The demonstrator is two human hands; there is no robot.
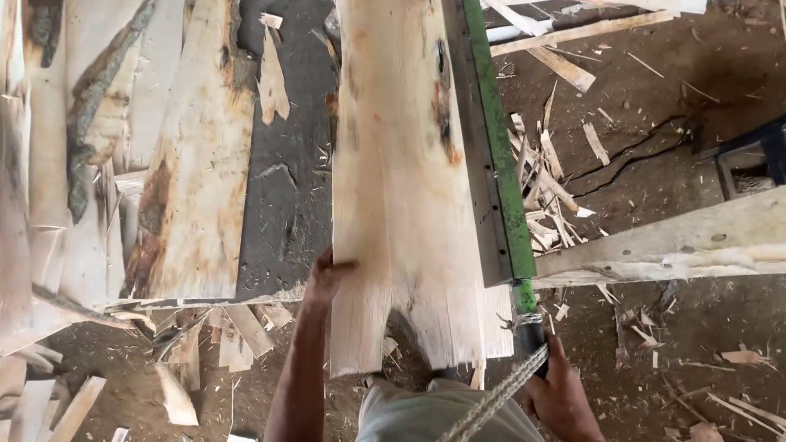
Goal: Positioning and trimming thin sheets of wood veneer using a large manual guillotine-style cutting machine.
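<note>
A wide sheet of pale wood veneer (401,164) lies lengthwise on a dark work table (291,213), its near end hanging over the table's front edge. My left hand (326,277) grips the sheet's left edge near that front end. My right hand (561,393) is closed on the dark, rope-wrapped handle (530,336) of a long green lever blade (499,147) that runs along the sheet's right side. A braided rope (491,401) trails from the handle toward me.
More veneer sheets with bark patches (188,164) are stacked on the table's left part. Wood strips and scraps (548,188) litter the dirt floor on the right and below the table. A pale plank (679,241) crosses the right side.
</note>
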